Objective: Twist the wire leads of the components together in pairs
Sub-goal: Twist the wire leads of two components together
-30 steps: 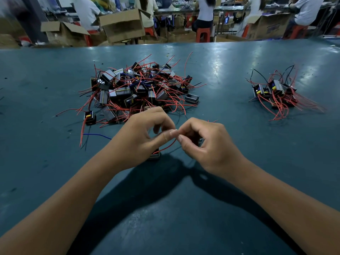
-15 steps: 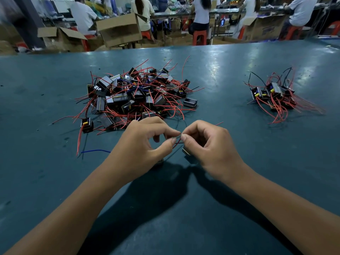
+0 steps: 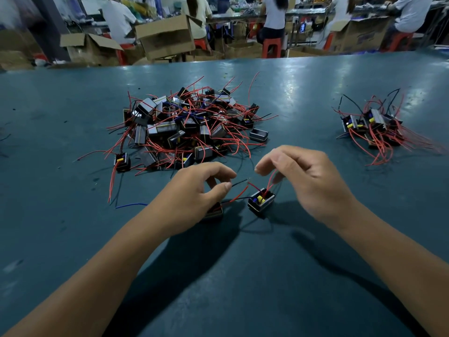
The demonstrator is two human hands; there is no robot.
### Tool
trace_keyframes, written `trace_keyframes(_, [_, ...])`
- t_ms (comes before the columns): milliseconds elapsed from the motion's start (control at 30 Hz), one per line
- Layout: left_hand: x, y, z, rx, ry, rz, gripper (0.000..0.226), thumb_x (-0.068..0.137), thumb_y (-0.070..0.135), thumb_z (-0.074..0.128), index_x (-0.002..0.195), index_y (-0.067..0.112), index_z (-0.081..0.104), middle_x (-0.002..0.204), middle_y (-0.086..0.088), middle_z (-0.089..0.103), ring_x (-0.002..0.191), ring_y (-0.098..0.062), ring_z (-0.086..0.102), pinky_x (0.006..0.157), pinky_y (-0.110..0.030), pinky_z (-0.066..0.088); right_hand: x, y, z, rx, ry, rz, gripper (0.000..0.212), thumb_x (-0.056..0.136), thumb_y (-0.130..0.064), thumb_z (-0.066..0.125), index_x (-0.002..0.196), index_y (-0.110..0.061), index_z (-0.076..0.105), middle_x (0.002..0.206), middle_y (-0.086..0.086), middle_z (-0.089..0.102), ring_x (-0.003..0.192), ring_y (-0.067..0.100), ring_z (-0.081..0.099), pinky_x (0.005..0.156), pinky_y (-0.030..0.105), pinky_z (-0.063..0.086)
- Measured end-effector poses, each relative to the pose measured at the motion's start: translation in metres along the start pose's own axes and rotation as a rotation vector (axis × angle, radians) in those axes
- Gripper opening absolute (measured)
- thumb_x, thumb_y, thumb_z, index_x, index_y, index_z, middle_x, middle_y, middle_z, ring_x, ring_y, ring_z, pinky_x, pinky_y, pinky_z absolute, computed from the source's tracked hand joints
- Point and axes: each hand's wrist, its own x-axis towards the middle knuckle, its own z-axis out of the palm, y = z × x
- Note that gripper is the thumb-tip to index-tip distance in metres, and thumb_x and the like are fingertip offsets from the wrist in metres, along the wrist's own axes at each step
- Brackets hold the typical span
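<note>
Plainly there is a long way to go: the big heap of components (image 3: 187,127) lies mid-table with red leads sprawling loose, while only a small cluster (image 3: 374,127) sits well apart on the right, its wires bunched, which I take to be the finished ones. Near the person, two components are in hand. One black component (image 3: 261,203) with yellow and blue bits stands on the teal table (image 3: 315,93) between the hands; a second component (image 3: 215,211) is half hidden under the left hand (image 3: 194,193). The left hand's thumb and curled fingers seem to pinch a black lead (image 3: 239,183) whose bare tip points right; the contact is partly hidden. The right hand (image 3: 306,176) hovers with fingers loosely curled and a red lead (image 3: 271,180) looping up into them, though I cannot tell whether it is truly gripped. The two wire ends look apart, so this pair is not yet joined. A stray blue wire (image 3: 131,205) lies to the left, and one component (image 3: 122,162) strays from the heap. Cardboard boxes (image 3: 167,36) and seated workers fill the background, none in the way
</note>
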Motion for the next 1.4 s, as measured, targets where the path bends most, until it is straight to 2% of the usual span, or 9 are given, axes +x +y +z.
trace_keyframes(67, [0.0, 0.0, 0.0, 0.016, -0.004, -0.003, 0.02, 0.098, 0.029, 0.062, 0.117, 0.032, 0.067, 0.1, 0.024, 0.067, 0.094, 0.001, 0.062, 0.077, -0.014, 0.045, 0.002, 0.005, -0.002, -0.082, -0.029, 0.009, 0.017, 0.098, -0.02, 0.055, 0.093, -0.021, 0.071, 0.09, -0.008, 0.073, 0.088, 0.011, 0.068, 0.082, 0.03, 0.054])
trace_keyframes(167, [0.001, 0.001, 0.003, 0.031, -0.021, -0.013, 0.023, 0.098, 0.025, 0.063, 0.12, 0.03, 0.064, 0.103, 0.021, 0.068, 0.096, 0.0, 0.062, 0.077, -0.012, 0.044, 0.001, 0.01, 0.004, -0.214, -0.17, -0.02, 0.012, 0.095, -0.01, 0.063, 0.099, -0.019, 0.069, 0.092, -0.012, 0.072, 0.091, 0.004, 0.067, 0.085, 0.019, 0.051])
trace_keyframes(367, [0.0, 0.0, -0.001, 0.032, -0.03, -0.024, 0.026, 0.096, 0.025, 0.066, 0.122, 0.026, 0.065, 0.091, 0.012, 0.068, 0.089, 0.0, 0.061, 0.08, -0.016, 0.046, 0.0, 0.004, 0.008, -0.388, -0.368, -0.087, 0.015, 0.087, -0.03, 0.075, 0.099, -0.022, 0.07, 0.092, -0.017, 0.07, 0.088, -0.003, 0.062, 0.08, 0.015, 0.047])
trace_keyframes(567, [0.002, 0.002, 0.0, -0.026, 0.011, -0.002, 0.016, 0.098, 0.025, 0.061, 0.112, 0.024, 0.069, 0.081, 0.002, 0.066, 0.079, -0.013, 0.059, 0.076, -0.026, 0.046, 0.001, -0.003, 0.021, -0.564, -0.501, -0.179, 0.025, 0.088, -0.04, 0.071, 0.108, -0.024, 0.068, 0.092, -0.016, 0.061, 0.091, 0.005, 0.051, 0.086, 0.028, 0.043])
trace_keyframes(667, [0.002, 0.001, 0.0, -0.029, 0.035, 0.008, 0.011, 0.098, 0.024, 0.06, 0.103, 0.026, 0.07, 0.078, 0.001, 0.065, 0.073, -0.015, 0.059, 0.07, -0.029, 0.046, 0.001, -0.003, 0.023, -0.603, -0.481, -0.229, 0.015, 0.093, -0.032, 0.067, 0.1, -0.02, 0.071, 0.085, -0.006, 0.063, 0.085, 0.014, 0.054, 0.08, 0.038, 0.046])
trace_keyframes(800, [0.004, -0.001, 0.0, -0.064, 0.068, -0.008, 0.012, 0.097, 0.017, 0.06, 0.094, 0.025, 0.069, 0.078, 0.006, 0.067, 0.06, 0.0, 0.053, 0.057, -0.013, 0.04, 0.0, -0.004, 0.015, -0.387, -0.363, -0.134, 0.013, 0.088, -0.028, 0.074, 0.096, -0.018, 0.073, 0.075, -0.01, 0.068, 0.066, -0.001, 0.059, 0.064, 0.009, 0.04])
trace_keyframes(933, [0.005, 0.0, 0.003, -0.141, 0.084, -0.02, 0.01, 0.098, 0.021, 0.06, 0.096, 0.026, 0.07, 0.074, -0.001, 0.066, 0.06, -0.006, 0.052, 0.059, -0.025, 0.045, -0.001, -0.001, 0.015, -0.264, -0.232, -0.067, 0.004, 0.089, -0.017, 0.072, 0.086, -0.018, 0.07, 0.065, -0.014, 0.064, 0.054, -0.004, 0.056, 0.056, 0.005, 0.036])
trace_keyframes(1233, [0.004, 0.002, 0.003, -0.149, 0.109, -0.012, 0.011, 0.098, 0.022, 0.06, 0.096, 0.022, 0.071, 0.073, -0.001, 0.067, 0.067, -0.018, 0.059, 0.064, -0.032, 0.048, 0.001, -0.005, 0.018, -0.393, -0.56, -0.125, 0.022, 0.083, -0.038, 0.078, 0.1, -0.025, 0.073, 0.096, -0.015, 0.064, 0.09, 0.003, 0.06, 0.082, 0.016, 0.043])
trace_keyframes(1400, [0.003, 0.003, 0.003, -0.153, 0.099, -0.007, 0.012, 0.098, 0.021, 0.06, 0.093, 0.023, 0.071, 0.073, -0.002, 0.066, 0.065, -0.019, 0.058, 0.064, -0.034, 0.048, 0.001, -0.005, 0.024, -0.505, -0.585, -0.175, 0.011, 0.089, -0.03, 0.072, 0.094, -0.021, 0.073, 0.087, -0.011, 0.063, 0.08, 0.006, 0.057, 0.075, 0.02, 0.043])
